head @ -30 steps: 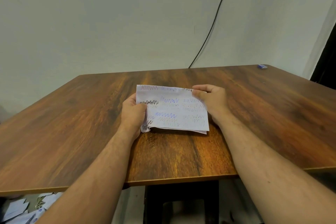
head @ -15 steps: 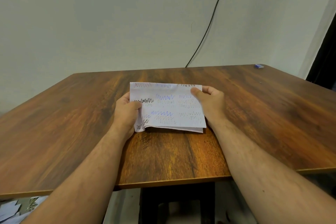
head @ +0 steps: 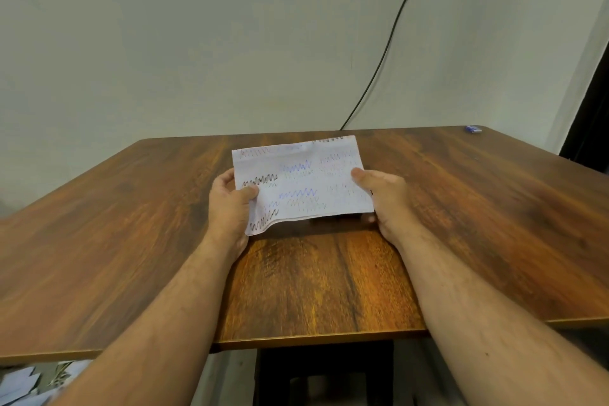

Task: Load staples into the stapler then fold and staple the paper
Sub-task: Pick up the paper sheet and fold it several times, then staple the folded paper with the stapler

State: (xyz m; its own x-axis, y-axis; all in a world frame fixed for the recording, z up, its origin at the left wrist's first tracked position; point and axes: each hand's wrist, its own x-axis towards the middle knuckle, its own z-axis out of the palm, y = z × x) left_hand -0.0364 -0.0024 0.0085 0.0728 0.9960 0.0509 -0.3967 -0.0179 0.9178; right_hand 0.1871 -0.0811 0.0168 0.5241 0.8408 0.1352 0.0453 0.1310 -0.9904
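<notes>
Two bare hands hold a folded sheet of paper (head: 301,183) above the middle of the wooden table (head: 131,241), as I watch through the head camera. The left hand (head: 230,204) takes the sheet's left edge, thumb lying across the top face near a black scribble, the other fingers curled behind and mostly hidden; its grip is closed on the paper. The right hand (head: 384,199) takes the right edge the same way, thumb pressed on the top face and fingers tucked beneath, a fingertip showing just under the lower right corner; that grip too is closed on the paper. Both forearms reach forward from the near edge of the table, roughly parallel, wrists straight, the sheet stretched between them. The paper tilts up toward the camera, its far edge raised, and its lower left corner sags in a soft curve. Rows of black, blue and reddish zigzag scribbles cover the face I can see. A dark shadow lies on the table right beneath the sheet. A small blue object (head: 473,129), too small for me to identify, sits at the far right corner of the table, well apart from the hands. A black cable (head: 392,30) runs down the pale wall behind. Scraps of white paper (head: 19,386) lie on the floor at lower left.
</notes>
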